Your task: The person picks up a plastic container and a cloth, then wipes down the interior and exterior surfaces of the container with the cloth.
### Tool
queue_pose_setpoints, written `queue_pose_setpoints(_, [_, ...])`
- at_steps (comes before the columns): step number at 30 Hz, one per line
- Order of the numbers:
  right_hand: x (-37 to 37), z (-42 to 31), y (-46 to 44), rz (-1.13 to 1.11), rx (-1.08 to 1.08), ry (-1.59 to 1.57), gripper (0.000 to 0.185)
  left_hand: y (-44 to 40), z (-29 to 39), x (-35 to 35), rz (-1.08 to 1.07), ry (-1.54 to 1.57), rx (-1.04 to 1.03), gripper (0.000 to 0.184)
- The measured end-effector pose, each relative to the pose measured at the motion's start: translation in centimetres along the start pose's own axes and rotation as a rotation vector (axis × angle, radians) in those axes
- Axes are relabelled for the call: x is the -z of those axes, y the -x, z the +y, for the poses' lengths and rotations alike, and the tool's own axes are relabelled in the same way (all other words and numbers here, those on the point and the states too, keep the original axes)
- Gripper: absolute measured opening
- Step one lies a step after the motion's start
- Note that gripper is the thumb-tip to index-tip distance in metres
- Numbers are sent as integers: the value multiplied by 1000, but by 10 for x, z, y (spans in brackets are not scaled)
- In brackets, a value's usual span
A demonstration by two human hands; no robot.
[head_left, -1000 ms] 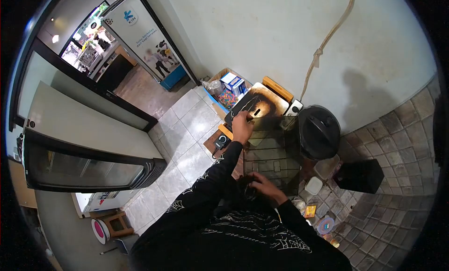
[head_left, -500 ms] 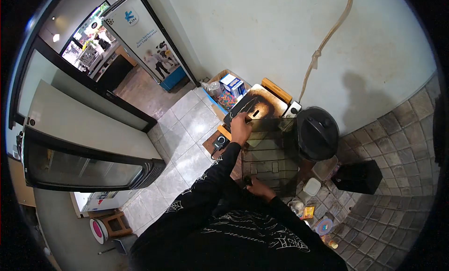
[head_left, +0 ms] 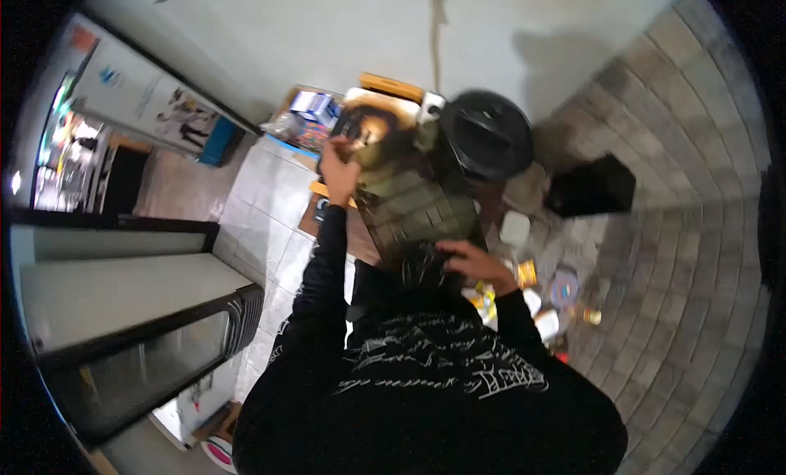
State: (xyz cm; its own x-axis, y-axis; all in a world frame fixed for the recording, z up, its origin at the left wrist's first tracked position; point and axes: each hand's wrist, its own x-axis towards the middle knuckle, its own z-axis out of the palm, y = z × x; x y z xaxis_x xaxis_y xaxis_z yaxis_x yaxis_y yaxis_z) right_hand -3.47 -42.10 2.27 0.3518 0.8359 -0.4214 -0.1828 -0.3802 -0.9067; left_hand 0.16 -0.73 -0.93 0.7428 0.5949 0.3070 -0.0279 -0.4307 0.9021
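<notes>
A dark see-through panel (head_left: 422, 205) lies in front of me, with a pale gridded surface showing through it. At its far left corner, my left hand (head_left: 340, 176) has its fingers closed on the edge. My right hand (head_left: 479, 266) is by the panel's near right edge, fingers stretched out and somewhat blurred; whether they touch it I cannot tell. Beyond the left hand sits a flat griddle-like appliance (head_left: 397, 106) with a brown scorched top and wooden handles. A round black lidded bin (head_left: 487, 135) stands right of the panel.
Behind the left hand is a box (head_left: 286, 123) with packets and a blue-white carton (head_left: 315, 105). A black box (head_left: 591, 187), a white tub (head_left: 515, 228) and small packages lie at right by the tiled wall (head_left: 679, 229). A glass-door fridge (head_left: 155, 360) stands left.
My view has turned, so the scene sits further left and higher. My right hand has come away from a dark knob at the panel's near edge, its fingers now extended. The left hand stays on the corner.
</notes>
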Motion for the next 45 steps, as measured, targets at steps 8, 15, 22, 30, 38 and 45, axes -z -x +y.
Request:
queue_pose_setpoints(8, [-18,-5,152,529,172,-658,59,111,30,27,-240,206,416,89])
queue_pose_setpoints(15, [-52,93,160,1116,130,-1141,38,180,53,18,-401,362,822,101])
queue_pose_setpoints(22, [-68,111,120,1128,257,-1174,37,208,51,9,-325,151,495,104])
queue_pose_setpoints(30, [-109,104,110,1242,329,-1119,35,219,-1,8,-267,136,348,83])
queue_pose_setpoints(38, [-136,132,113,1289,240,-1246,36,221,-22,19,-246,553,462,86])
queue_pose_setpoints(45, [-174,116,123,1446,304,-1216,37,221,-47,123,-323,747,621,92])
